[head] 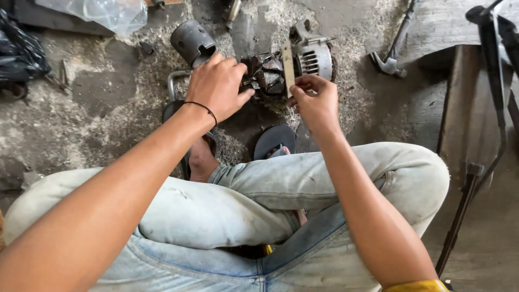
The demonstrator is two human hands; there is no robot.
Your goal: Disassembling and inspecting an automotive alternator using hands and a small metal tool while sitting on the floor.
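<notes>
Two bare hands on one motor part, an alternator-like unit lying on the dusty floor. Left hand (219, 86) is curled over the dark rotor (267, 75) end, fingers wrapped around it, thumb tip pressed at its lower edge. Right hand (315, 100) pinches one flat strip (288, 65), tan, standing upright, held between thumb and fingertips at its lower end; the strip rises just above that pinch and sits between the rotor and the one silver ribbed housing (315, 57), touching or very near both, can't tell which

Around the grips: one dark metal cylinder (192, 39) just up-left of the left hand, open end facing the camera. One hammer (392, 54) well off to the right of the right hand, head down. One clear plastic bag (108, 13) far up-left. Two sandals below the hands, one (273, 139) under the right hand, one (175, 111) mostly under the left wrist. One black band (203, 107) on the left wrist
</notes>
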